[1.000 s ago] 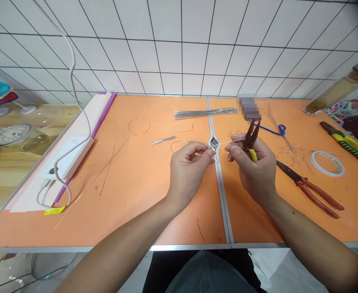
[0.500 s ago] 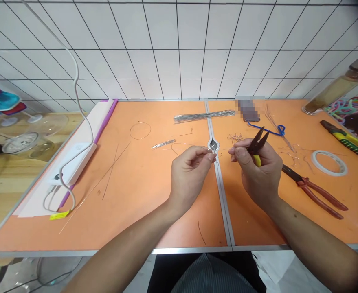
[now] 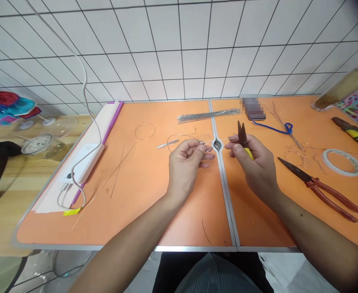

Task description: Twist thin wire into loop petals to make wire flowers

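A thin wire (image 3: 224, 139) stretches between my two hands above the table's middle seam. My left hand (image 3: 183, 167) pinches its left part between thumb and fingers, and a curved loop of wire shows behind that hand. In my right hand (image 3: 258, 165) is a pair of small pliers (image 3: 242, 134) with yellow handles, held against the palm with dark jaws pointing up and nearly together. The same hand's thumb and forefinger are at the wire's right end; their exact grip on it is partly hidden.
Red-handled pliers (image 3: 315, 183) and a white tape roll (image 3: 325, 156) lie at right. Behind are a bundle of metal rods (image 3: 209, 116) and a phone (image 3: 255, 110). A wire ring (image 3: 145, 123) and a white power strip (image 3: 85, 162) are at left.
The pliers' jaws have come closer together and point more upright. My left fingers have spread slightly along the wire. The whole view has shifted a little.
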Motion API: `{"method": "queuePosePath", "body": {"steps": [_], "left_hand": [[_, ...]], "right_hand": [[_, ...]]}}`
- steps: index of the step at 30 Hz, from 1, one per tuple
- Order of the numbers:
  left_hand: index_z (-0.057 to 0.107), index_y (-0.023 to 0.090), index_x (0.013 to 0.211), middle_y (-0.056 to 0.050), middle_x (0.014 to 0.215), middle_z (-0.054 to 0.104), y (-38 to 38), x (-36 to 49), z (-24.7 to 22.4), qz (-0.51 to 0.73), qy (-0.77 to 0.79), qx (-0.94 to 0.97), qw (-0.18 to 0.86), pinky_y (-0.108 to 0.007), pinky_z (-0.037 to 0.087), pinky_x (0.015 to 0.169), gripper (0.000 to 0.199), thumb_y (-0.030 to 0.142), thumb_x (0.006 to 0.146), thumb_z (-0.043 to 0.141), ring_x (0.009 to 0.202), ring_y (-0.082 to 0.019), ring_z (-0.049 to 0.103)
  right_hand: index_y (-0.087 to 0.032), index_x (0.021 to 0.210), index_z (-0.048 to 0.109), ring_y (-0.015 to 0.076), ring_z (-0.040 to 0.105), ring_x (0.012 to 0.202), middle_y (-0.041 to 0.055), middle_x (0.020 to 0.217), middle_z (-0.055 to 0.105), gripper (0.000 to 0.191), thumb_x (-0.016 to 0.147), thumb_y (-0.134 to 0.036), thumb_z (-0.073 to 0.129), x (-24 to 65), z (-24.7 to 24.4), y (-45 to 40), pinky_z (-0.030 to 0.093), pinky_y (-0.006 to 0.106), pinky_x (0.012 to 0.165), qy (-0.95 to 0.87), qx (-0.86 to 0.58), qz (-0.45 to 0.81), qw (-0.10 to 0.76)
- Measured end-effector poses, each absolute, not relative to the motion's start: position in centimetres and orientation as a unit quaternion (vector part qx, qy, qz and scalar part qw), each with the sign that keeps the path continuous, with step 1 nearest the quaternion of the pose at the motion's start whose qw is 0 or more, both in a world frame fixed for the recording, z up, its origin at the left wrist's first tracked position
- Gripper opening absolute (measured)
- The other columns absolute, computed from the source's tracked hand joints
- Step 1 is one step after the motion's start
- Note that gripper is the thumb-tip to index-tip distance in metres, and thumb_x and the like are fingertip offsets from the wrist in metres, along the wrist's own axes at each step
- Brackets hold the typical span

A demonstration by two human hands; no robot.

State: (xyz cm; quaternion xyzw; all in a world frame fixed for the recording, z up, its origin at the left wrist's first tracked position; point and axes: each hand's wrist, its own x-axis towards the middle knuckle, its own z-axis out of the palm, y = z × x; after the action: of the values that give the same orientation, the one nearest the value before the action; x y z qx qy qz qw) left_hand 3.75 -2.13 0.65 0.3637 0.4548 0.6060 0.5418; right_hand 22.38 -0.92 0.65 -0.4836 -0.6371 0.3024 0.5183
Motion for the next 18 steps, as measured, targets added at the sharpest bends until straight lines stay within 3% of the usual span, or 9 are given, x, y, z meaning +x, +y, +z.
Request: {"method": "queuePosePath", "body": {"steps": [5,12,14,18], "left_hand": [[0.071,0.020,0.100,-0.007,0.102,0.085,-1.8,3.4,0.9,0.618,0.455,0.351,0.537,-0.025,0.061,0.065,0.029,0.043,0.090,0.086,0.082,-0.019,0.084],[0.069,0.019,0.101,-0.009,0.109,0.085,-1.0,2.6,0.7,0.635,0.455,0.301,0.547,-0.027,0.064,0.073,0.035,0.044,0.087,0.089,0.086,-0.019,0.084],[0.069,0.019,0.101,-0.009,0.109,0.086,-0.9,2.6,0.6,0.639,0.451,0.291,0.552,-0.028,0.065,0.075,0.035,0.043,0.086,0.090,0.086,-0.019,0.084],[0.071,0.019,0.100,-0.009,0.106,0.087,-1.2,3.1,0.5,0.649,0.437,0.308,0.541,-0.031,0.067,0.078,0.033,0.041,0.086,0.091,0.084,-0.019,0.084]], "right_hand": [[-0.030,0.129,0.077,0.0241,0.076,0.102,0.0059,0.112,0.082,0.024,0.109,-0.039,0.068,22.3,-0.2,-1.4,0.061,0.044,0.096,-0.660,-0.468,0.244,0.535],[-0.029,0.133,0.074,0.0234,0.071,0.088,0.0060,0.109,0.078,0.028,0.110,-0.041,0.063,22.6,-0.2,-0.8,0.059,0.043,0.085,-0.572,-0.430,0.279,0.641],[-0.030,0.132,0.075,0.0250,0.073,0.092,0.0061,0.108,0.080,0.026,0.110,-0.039,0.063,22.6,0.1,-0.8,0.059,0.043,0.085,-0.634,-0.448,0.220,0.591],[-0.028,0.120,0.076,0.0261,0.075,0.089,0.0060,0.098,0.080,0.018,0.109,-0.032,0.063,22.2,0.3,-1.1,0.055,0.038,0.073,-0.798,-0.437,0.137,0.391]]}}
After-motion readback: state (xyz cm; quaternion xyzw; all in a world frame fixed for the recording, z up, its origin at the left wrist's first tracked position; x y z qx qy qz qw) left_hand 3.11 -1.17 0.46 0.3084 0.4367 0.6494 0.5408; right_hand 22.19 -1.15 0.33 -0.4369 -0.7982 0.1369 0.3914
